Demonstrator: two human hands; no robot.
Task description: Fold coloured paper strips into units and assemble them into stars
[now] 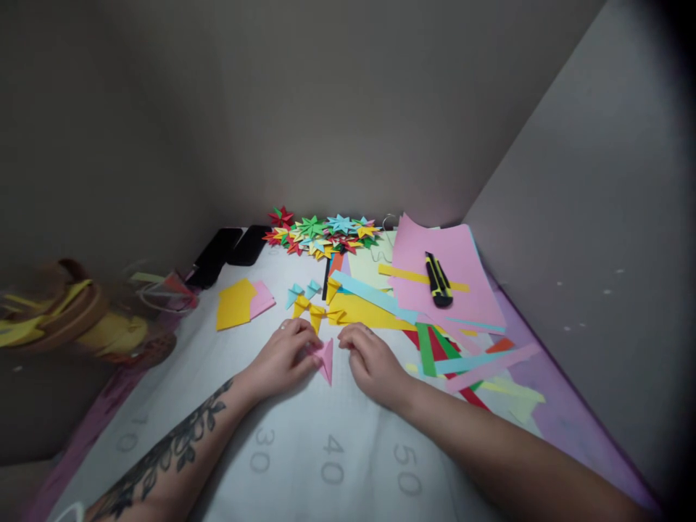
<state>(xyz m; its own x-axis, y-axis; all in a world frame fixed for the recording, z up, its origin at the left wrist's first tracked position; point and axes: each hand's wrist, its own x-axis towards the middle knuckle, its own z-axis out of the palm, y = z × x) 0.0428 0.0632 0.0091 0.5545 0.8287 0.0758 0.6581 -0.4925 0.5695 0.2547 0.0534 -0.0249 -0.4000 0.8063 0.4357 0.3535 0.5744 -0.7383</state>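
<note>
A folded pink paper triangle (327, 361) stands on the white sheet, its long edge facing right. My left hand (288, 355) grips it, thumb and fingers closed at its left side. Just to the right, apart from the paper, my right hand (370, 362) rests with curled, closed fingers and nothing visible in them. Beyond my hands lie several small yellow folded pieces (317, 316) and two light blue folded pieces (294, 293).
Folded paper stars (312, 226) line the wall. Yellow squares (233, 304) and dark phones (247, 245) lie left. At right are a utility knife (438, 280) on pink sheets (473, 254) and paper strips (427, 348). A terracotta pot (87, 312) stands far left.
</note>
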